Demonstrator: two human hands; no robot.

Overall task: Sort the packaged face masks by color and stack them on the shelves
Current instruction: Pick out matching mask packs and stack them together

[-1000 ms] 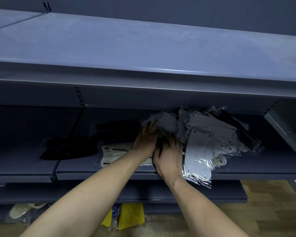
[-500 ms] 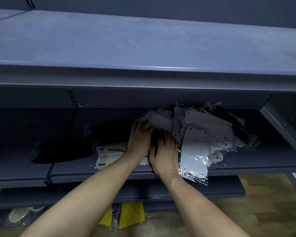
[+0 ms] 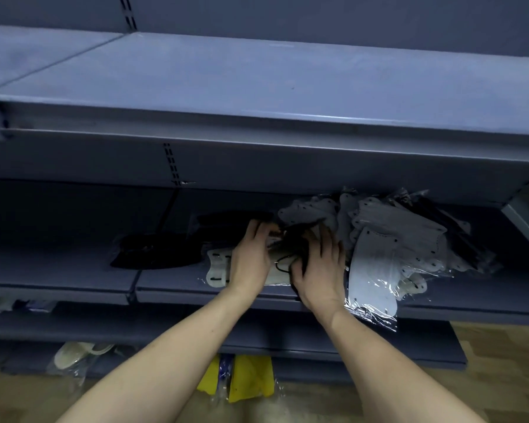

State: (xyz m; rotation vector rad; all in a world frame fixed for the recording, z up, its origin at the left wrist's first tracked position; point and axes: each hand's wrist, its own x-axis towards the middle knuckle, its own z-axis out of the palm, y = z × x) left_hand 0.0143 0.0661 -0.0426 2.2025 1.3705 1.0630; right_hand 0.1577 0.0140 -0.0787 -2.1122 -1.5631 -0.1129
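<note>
Grey metal shelf (image 3: 287,296) carries a loose heap of white packaged masks (image 3: 388,239) at right, with black masks (image 3: 156,253) lying flat at left; between them we see our left hand (image 3: 251,257) and right hand (image 3: 321,270) both gripping one black packaged mask (image 3: 290,239) above a cream mask (image 3: 219,268)

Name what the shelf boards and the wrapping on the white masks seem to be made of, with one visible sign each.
Shelf: probably painted metal; smooth matte grey-blue, thin folded front edge. White mask wrapping: clear plastic film, glossy and crinkled.
</note>
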